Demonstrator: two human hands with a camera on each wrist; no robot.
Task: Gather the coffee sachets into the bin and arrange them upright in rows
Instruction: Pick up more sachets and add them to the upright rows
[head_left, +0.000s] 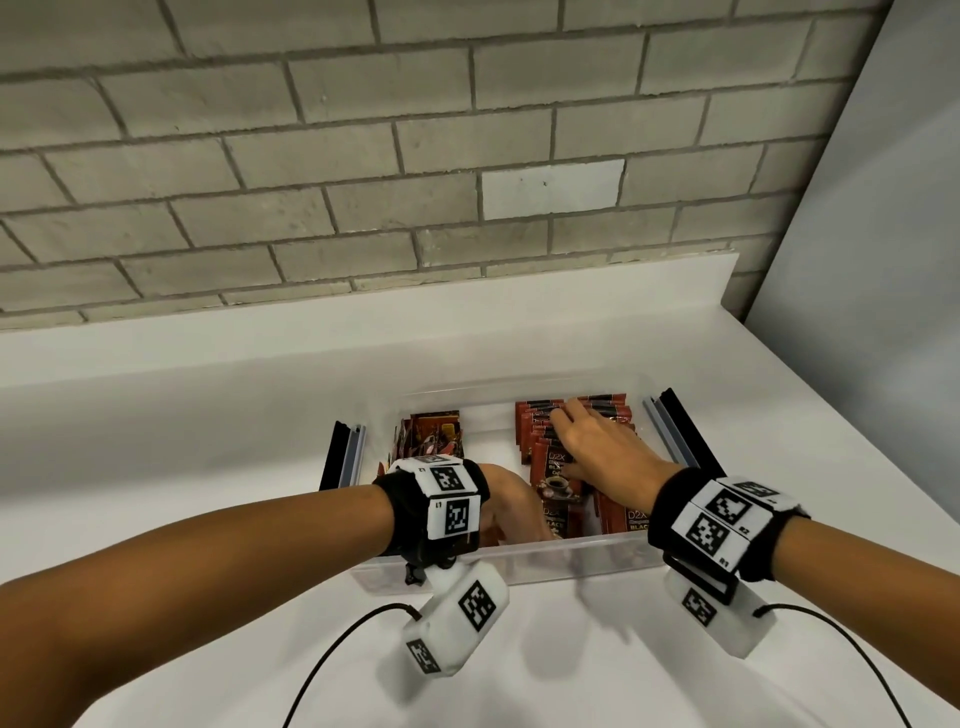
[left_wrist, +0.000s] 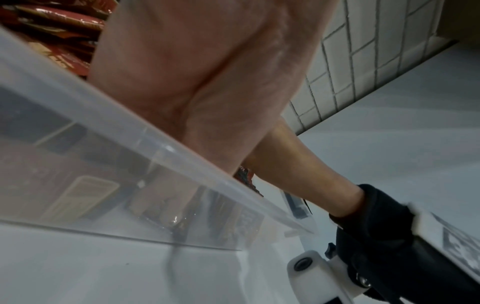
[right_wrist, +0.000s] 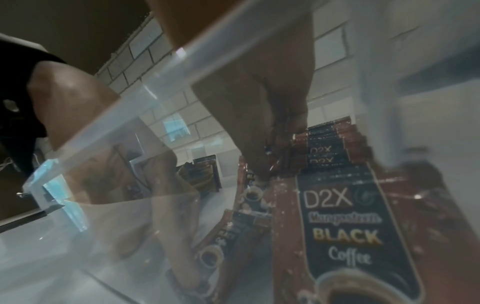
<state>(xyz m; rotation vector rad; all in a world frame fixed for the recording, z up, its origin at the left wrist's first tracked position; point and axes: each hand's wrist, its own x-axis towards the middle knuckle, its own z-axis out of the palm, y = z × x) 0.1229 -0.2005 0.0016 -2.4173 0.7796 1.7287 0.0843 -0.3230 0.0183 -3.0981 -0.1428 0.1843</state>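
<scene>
A clear plastic bin (head_left: 571, 546) stands on the white counter. Red-brown coffee sachets (head_left: 540, 431) stand in leaning rows on its right side, and a smaller bunch of sachets (head_left: 436, 428) stands at the back left. My right hand (head_left: 569, 441) lies over the right rows with fingers stretched onto the sachet tops. Through the bin wall the right wrist view shows a "D2X Black Coffee" sachet (right_wrist: 345, 226) at the front. My left hand (head_left: 511, 512) reaches down into the bin's front left. Its fingers (right_wrist: 179, 257) reach the floor beside a leaning sachet (right_wrist: 233, 232); its grip is unclear.
Black and grey bars lean at the bin's left side (head_left: 343, 452) and right side (head_left: 675, 431). A grey brick wall (head_left: 363, 182) rises behind the counter's raised back ledge (head_left: 208, 338). A grey panel (head_left: 883, 260) closes the right. Cables (head_left: 332, 660) trail over the near counter.
</scene>
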